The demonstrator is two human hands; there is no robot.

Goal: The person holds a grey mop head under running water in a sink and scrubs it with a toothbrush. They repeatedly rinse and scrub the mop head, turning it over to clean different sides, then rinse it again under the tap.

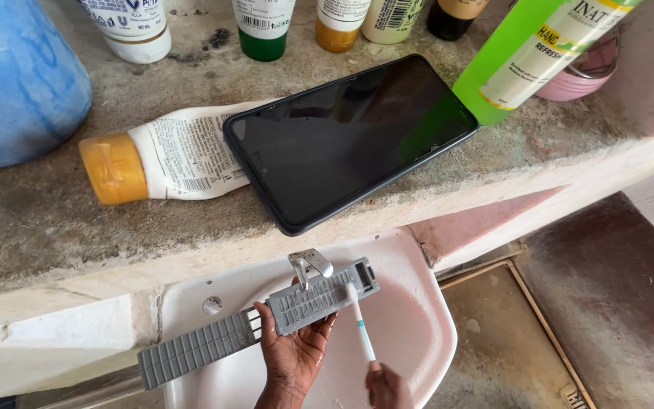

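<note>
Left hand (294, 350) cups grey slatted strip (266, 322) from below over sink (418, 333), fingers curled on it; long axis 8 to 2 o'clock. Right hand (387, 386) pinches toothbrush (361, 329), bristles touching strip's 2 o'clock end

The left hand (294, 350) reached up from the bottom edge, palm toward the camera, its fingers (266, 322) curled and closed in a grip. The right hand (387, 386) showed only partly at the frame's bottom, pinched shut, just beside the left.
</note>
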